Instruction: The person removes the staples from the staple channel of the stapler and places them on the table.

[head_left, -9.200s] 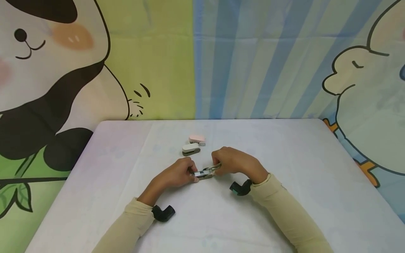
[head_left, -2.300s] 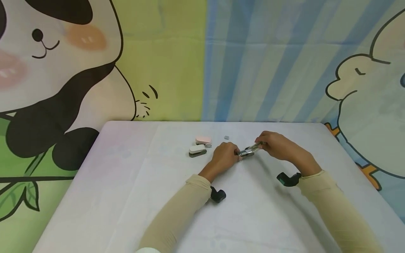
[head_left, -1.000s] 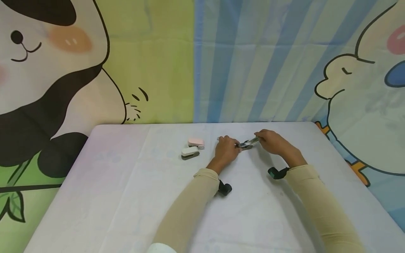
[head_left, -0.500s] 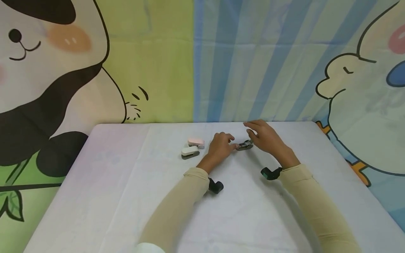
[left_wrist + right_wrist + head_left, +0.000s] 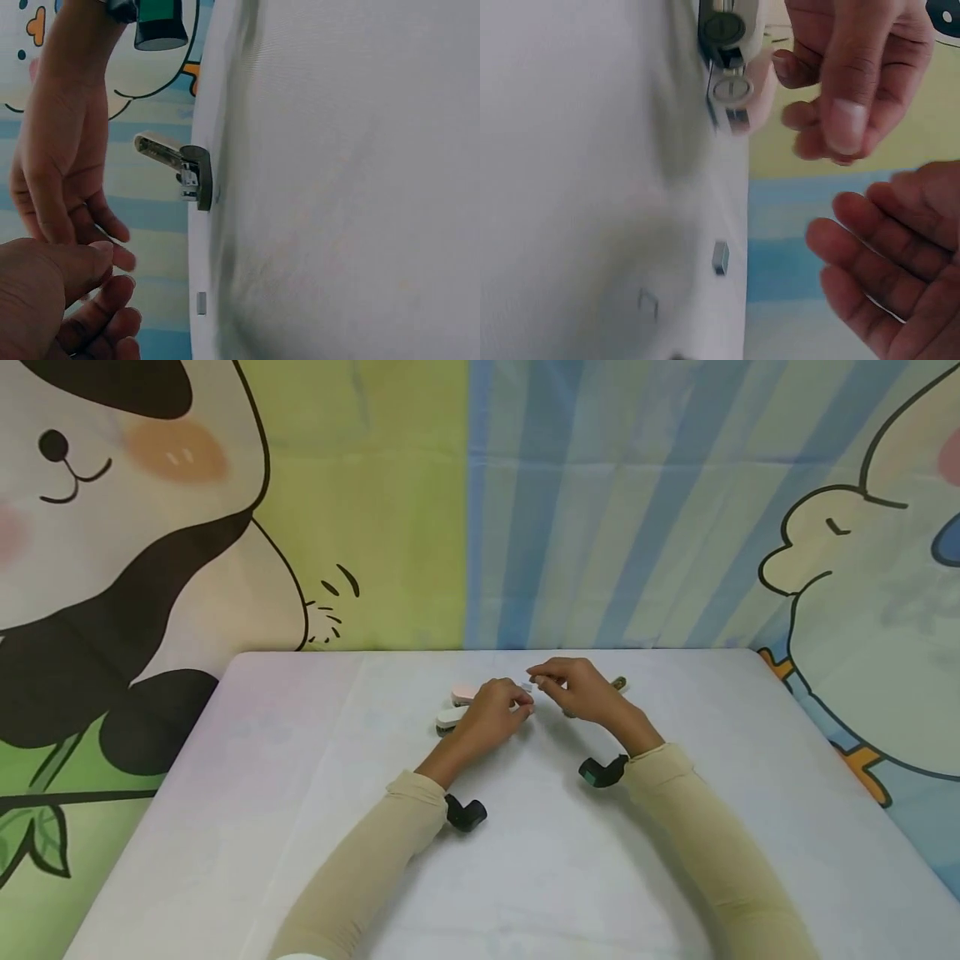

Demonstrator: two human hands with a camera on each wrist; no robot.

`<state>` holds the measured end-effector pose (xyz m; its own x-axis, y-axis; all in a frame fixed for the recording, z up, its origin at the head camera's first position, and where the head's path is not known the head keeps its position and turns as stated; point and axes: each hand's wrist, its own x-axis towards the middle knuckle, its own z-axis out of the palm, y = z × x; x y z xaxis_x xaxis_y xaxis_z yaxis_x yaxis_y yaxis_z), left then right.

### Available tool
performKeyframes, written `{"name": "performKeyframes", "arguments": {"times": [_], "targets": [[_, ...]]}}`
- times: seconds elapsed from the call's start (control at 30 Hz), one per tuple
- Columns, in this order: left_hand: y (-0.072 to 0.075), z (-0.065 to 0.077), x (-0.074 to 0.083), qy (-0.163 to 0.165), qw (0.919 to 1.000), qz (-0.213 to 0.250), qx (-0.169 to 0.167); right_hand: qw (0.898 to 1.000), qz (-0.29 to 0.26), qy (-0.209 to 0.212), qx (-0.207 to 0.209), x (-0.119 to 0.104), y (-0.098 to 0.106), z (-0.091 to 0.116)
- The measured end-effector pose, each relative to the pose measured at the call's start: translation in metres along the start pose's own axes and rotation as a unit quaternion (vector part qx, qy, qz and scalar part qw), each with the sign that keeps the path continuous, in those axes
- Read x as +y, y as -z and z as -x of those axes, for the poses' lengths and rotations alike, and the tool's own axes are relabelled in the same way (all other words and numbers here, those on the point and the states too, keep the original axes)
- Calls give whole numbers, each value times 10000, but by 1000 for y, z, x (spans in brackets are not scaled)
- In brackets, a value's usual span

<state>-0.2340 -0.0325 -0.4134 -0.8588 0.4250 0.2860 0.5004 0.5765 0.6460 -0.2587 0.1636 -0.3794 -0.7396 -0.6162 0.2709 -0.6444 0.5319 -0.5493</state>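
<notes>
Half a second ago the left hand (image 5: pixel 491 714) was touching the grey stapler (image 5: pixel 196 169) and the right hand (image 5: pixel 588 693) was hovering over it; now both hands are facing each other farther left, in mid-air, and the stapler is lying free on the white table (image 5: pixel 480 877), near the far edge. In the head view the right hand is partly covering it, while the left hand is partly hiding the pink stapler (image 5: pixel 462 695) and the white stapler (image 5: pixel 448 720). A small grey block (image 5: pixel 201 303) is showing again on the table, to the left of the grey stapler. The left thumb and index finger are pressing together; whether they are pinching anything, I cannot tell. The right fingers are curving loosely, with spaces between them. The stapler's base (image 5: pixel 205 184) is resting with its long axis running roughly left to right, slanting away at the right; its hinge is sitting at the right end, and its lid (image 5: pixel 157 148) is standing open, pointing up and rightward.
</notes>
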Motion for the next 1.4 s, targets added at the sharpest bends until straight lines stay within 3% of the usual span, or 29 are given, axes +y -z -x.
{"name": "performKeyframes", "arguments": {"times": [0.17, 0.3, 0.4, 0.57, 0.73, 0.9, 1.17, 1.4], "targets": [[29, 16, -4, -40, 9997, -22, 238, 9962, -409, -235, -733, -7, -17, -11], [54, 32, -17, 290, 9981, -351, 411, 9910, -636, -247, -1153, -13, -31, -18], [63, 46, -30, 702, 9953, -507, 434, 9882, -710, -211, -1339, -15, -40, -23], [59, 60, -47, 1288, 9907, -431, 57, 9863, -625, -50, -1523, -19, -51, -29], [53, 62, -55, 1482, 9879, -122, -434, 9837, -627, 106, -1684, -27, -57, -33], [53, 63, -56, 1602, 9862, -74, -402, 9821, -596, 188, -1777, -34, -66, -39], [49, 65, -60, 1463, 9867, 139, -695, 9822, 513, 93, -1806, -51, -72, -42], [48, 72, -56, 978, 9886, 388, -1078, 9731, 992, 131, -2076, -60, -72, -34]]}}
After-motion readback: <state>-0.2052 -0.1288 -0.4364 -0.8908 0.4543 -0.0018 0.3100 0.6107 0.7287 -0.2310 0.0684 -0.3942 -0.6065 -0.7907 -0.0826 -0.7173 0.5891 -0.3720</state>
